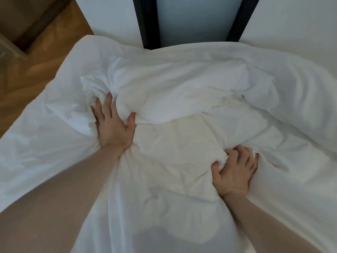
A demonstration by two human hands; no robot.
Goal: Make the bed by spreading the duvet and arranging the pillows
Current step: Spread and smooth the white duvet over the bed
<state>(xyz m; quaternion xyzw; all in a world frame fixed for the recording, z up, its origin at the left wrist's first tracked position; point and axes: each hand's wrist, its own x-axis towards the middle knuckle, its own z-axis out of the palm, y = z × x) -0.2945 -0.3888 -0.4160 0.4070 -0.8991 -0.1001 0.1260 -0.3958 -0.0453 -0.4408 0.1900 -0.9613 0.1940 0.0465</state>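
Rumpled white duvet (182, 84) — left hand (114, 128) spread into soft folds, right hand (234, 172) clutching a bunched ridge.

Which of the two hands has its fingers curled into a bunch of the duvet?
The right hand: its fingers are curled round a bunched fold of the white duvet. The left hand has straighter, spread fingers pushed into the folds.
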